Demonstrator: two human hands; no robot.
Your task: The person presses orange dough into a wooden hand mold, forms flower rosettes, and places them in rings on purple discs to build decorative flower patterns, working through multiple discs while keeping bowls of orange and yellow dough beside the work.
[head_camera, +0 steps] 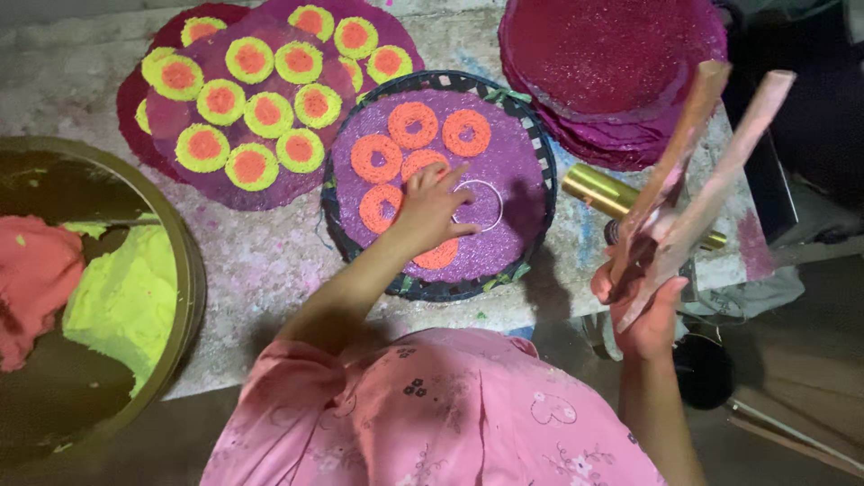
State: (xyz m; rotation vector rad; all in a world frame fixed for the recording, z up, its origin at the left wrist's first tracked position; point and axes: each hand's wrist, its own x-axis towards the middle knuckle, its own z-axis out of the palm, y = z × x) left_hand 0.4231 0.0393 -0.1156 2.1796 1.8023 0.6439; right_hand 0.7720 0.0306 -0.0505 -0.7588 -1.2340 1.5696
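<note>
The left hand [430, 209] lies over the purple disc [504, 162] in the woven tray [531, 135] and hides one orange ring [438, 256] almost wholly; only an arc shows below the wrist. The metal ring [479, 205] is partly covered by the fingers. The two long sticks [693, 171] in the right hand [643, 301] are blurred, and they cover part of the golden tube [598, 189]. The big pan [184, 270] on the left is cut off by the edge, as is the red dough [31, 279]. The stack of dark red discs [612, 63] at far right runs off the top.
</note>
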